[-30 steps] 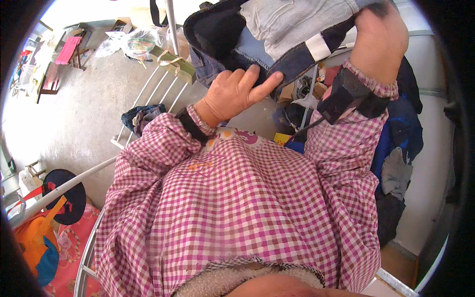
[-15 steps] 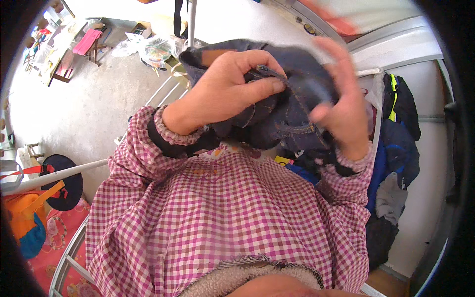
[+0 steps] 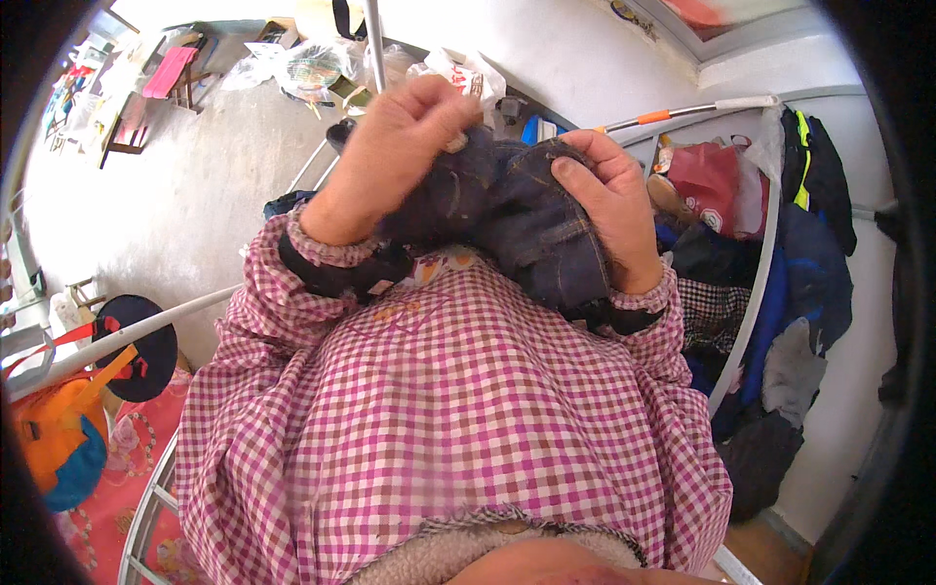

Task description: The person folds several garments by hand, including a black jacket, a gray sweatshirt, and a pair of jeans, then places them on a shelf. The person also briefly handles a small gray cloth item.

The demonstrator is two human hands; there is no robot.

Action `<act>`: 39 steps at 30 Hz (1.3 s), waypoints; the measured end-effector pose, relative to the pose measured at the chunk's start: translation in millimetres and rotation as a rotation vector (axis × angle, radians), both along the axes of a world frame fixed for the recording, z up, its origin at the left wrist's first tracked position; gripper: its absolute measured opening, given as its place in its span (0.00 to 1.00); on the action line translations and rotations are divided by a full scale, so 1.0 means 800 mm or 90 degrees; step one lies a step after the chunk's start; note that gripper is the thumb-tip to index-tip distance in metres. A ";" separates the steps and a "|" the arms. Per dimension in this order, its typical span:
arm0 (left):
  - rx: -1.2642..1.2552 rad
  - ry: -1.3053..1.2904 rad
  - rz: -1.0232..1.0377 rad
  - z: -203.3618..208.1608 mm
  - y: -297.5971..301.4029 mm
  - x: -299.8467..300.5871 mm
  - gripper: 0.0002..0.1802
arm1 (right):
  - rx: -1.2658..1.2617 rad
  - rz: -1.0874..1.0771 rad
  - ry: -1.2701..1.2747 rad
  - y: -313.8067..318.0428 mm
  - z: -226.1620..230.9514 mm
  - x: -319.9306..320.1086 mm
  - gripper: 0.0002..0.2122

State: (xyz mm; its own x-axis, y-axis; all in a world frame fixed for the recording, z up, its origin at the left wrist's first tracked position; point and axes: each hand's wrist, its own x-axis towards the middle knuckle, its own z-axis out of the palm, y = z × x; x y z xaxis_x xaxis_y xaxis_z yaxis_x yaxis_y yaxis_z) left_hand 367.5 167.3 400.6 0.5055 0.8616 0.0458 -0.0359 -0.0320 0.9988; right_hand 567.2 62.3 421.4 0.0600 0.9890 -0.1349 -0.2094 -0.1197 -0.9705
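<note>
Dark blue jeans (image 3: pixel 536 229) with tan stitching hang bunched between my hands, in front of my chest. My left hand (image 3: pixel 395 161) is closed on the upper left part of the cloth, its thumb and fingers pinched together and slightly blurred. On the other side, my right hand (image 3: pixel 616 210) grips the edge of the denim, thumb on top and fingers bent behind it. The lower folds rest against my pink checked smock (image 3: pixel 458 390).
A white metal rail (image 3: pixel 751 292) curves round on the right, with a dark red bag (image 3: pixel 712 180) and piled dark clothes inside it. Left are a black hat (image 3: pixel 136 346), an orange cloth (image 3: pixel 54 434) and red floral bedding (image 3: pixel 127 478). Plastic bags (image 3: pixel 317 68) lie beyond.
My right hand has come down from its blurred reach and now grips the jeans' edge. My left hand has moved up and left. The view has shifted, showing more of the red bag.
</note>
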 end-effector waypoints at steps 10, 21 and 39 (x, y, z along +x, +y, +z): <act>-0.039 -0.013 -0.069 -0.003 -0.038 0.016 0.05 | 0.234 0.043 -0.213 -0.010 -0.026 -0.036 0.07; -0.250 -0.085 -0.233 -0.020 -0.040 0.004 0.03 | 0.313 -0.119 -0.394 -0.038 -0.021 -0.057 0.09; -0.324 -0.163 -0.287 -0.036 -0.059 -0.007 0.12 | 0.150 -0.186 -0.398 -0.068 -0.030 -0.064 0.11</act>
